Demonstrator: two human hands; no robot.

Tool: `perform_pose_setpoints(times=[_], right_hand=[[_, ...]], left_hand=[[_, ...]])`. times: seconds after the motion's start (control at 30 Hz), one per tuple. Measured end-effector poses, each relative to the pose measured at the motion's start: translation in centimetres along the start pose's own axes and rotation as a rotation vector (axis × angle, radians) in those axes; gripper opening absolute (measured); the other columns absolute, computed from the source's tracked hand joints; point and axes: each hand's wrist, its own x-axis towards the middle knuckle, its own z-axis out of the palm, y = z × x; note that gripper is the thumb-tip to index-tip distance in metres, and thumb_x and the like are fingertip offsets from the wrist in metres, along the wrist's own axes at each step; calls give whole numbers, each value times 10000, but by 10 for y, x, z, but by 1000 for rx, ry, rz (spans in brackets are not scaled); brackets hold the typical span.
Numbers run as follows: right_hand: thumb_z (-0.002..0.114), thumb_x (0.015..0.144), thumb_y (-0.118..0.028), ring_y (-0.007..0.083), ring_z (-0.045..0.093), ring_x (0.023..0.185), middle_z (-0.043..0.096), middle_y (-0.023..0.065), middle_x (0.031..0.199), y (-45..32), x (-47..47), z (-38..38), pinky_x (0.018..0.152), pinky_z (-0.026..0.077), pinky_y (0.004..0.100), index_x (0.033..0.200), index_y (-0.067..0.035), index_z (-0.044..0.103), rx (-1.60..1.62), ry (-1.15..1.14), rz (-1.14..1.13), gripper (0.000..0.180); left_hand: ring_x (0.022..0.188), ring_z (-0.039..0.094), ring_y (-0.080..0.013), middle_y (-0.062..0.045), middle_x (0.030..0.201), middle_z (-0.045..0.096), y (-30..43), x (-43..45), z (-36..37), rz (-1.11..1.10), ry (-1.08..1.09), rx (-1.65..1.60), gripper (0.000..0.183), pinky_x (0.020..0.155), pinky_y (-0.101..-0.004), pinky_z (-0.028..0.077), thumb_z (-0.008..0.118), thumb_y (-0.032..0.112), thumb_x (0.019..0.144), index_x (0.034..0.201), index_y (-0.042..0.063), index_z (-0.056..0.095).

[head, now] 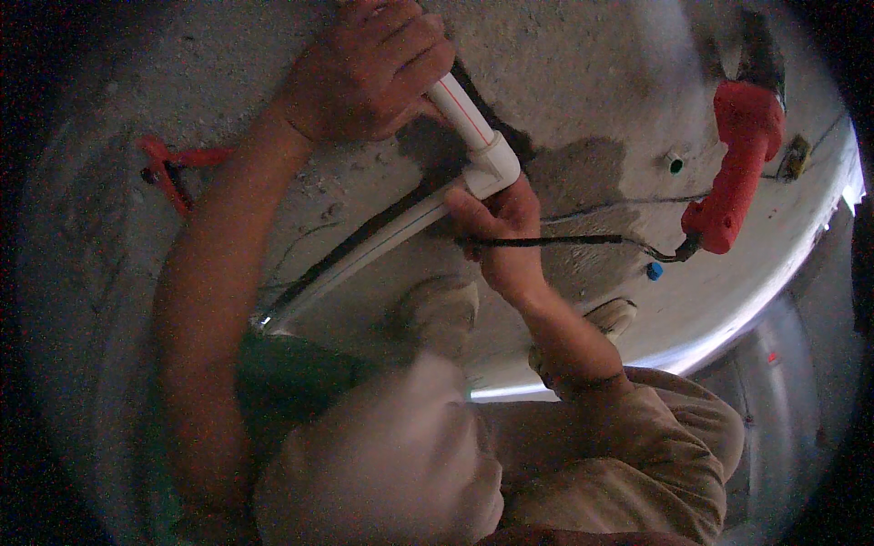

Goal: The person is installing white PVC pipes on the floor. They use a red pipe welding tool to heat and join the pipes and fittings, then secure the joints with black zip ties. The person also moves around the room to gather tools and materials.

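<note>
My left hand [372, 72] is closed around a white plastic pipe with a red stripe [464, 112]. The lower end of this pipe sits in a white elbow fitting [497, 167]. From the elbow's other opening, a longer white pipe with a blue stripe [382, 239] slants down to the left. My right hand [502, 222] grips the elbow from below, its thumb beside the joint. A black power cord [553, 241] crosses my right hand at the wrist and leads to a red-handled pipe fusion welder [734, 164] on the right.
On the concrete floor [546, 41] lie a short green-lined fitting [674, 164], a blue cap [654, 271] and a yellowish block [795, 157]. A red tool [171, 167], its kind unclear, is partly behind my left forearm. Dark patches mark the floor by the elbow.
</note>
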Motion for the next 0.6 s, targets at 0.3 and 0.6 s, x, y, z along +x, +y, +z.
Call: perform_pose_setpoints(times=[0.3, 0.6], right_hand=[[717, 887, -114, 59, 482, 511, 569, -10, 757, -4, 1, 6, 387, 356, 219, 1236, -68, 521, -5, -6, -11, 403], [712, 894, -126, 57, 501, 540, 574, -12, 778, -8, 3, 6, 398, 361, 222, 1256, -70, 515, 37, -23, 28, 416]], left_hand=[[820, 547, -260, -124, 868, 563, -3, 4, -12, -4, -73, -45, 188, 771, -446, 455, 645, 207, 896, 926, 24, 614], [834, 562, -267, -122, 873, 575, -7, 7, -13, 17, -105, -19, 222, 803, -454, 461, 658, 244, 887, 950, 34, 625]])
